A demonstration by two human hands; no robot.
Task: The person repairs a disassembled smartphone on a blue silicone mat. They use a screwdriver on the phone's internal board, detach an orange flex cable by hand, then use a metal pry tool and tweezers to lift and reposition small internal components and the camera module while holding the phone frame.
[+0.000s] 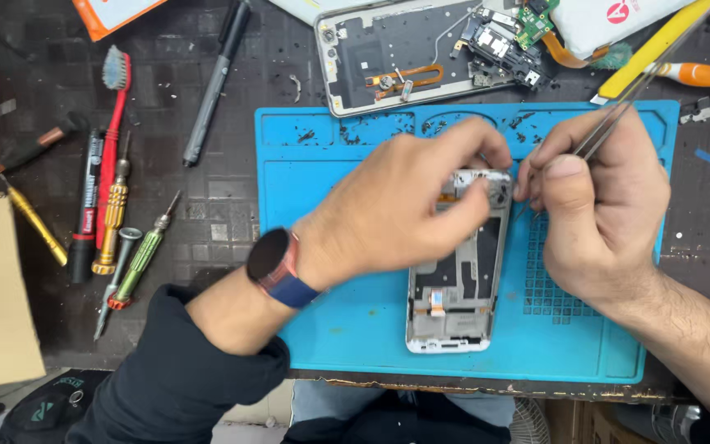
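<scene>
Two hands meet over the top end of an opened white phone frame (458, 288) lying flat on a blue silicone mat (355, 329). The left hand (396, 205) has its fingers (474, 152) curled down and pressed on the frame's upper edge, pinning it. The right hand (597, 197) pinches slim metal tweezers (618, 115) between thumb and forefinger, tips aimed at the frame's top corner just beside the left fingertips; what the tips hold, if anything, is too small to tell.

Judging by its look, the frame is light, thin and stiff, with exposed flex ribbons and small parts inside that seem fragile; its plain side rails look like the safest places to take hold. The mat looks soft and grippy, with moulded trays and a grid of small cells under the right hand.

Beyond the fingers lies a second dismantled phone body (404, 57). Left of the mat, on the dark tabletop (232, 205), rest small screwdrivers (137, 263) and a red toothbrush (112, 123).
</scene>
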